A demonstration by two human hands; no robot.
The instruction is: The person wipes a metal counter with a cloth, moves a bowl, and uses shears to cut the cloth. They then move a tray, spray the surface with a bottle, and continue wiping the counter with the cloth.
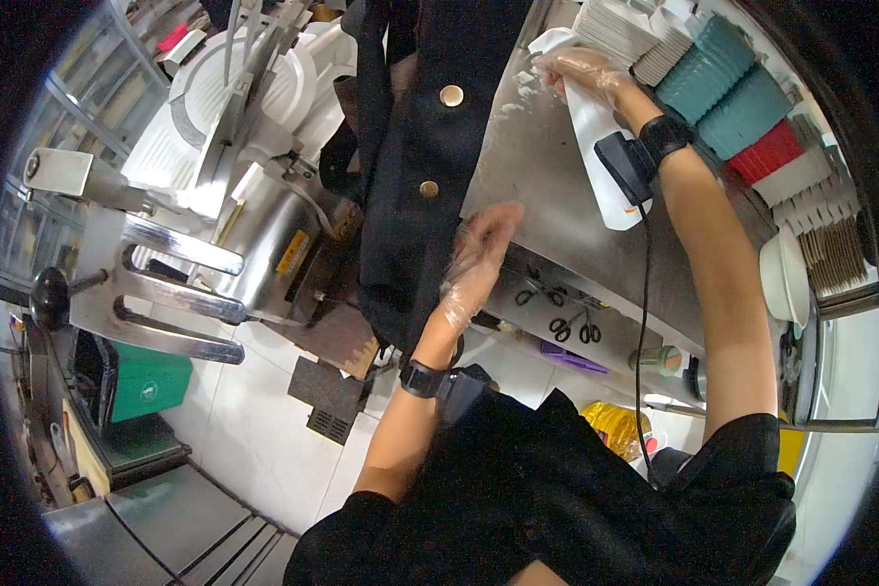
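"Where is the right hand [591,73]?"

"Over the far end of the steel surface [547,166], in a clear glove. Its bent fingers meet the upper end of the long white thing [601,171]; I can't tell how firmly they close on it."

"And that white thing?"

"It lies lengthwise over the steel surface, towards the right side, partly hidden by the wrist device [625,168]."

"The left hand [483,244]?"

"At the left edge of the steel surface, also gloved, just beside the black garment [425,146]. Its fingers are together, loosely bent; whether they pinch anything, I can't tell."

"What else is about?"

"Teal stacks [708,63] and a red stack [767,151] along the right of the steel surface, scissors [576,327] below its near edge, and a metal machine [264,249] to its left, past the garment."
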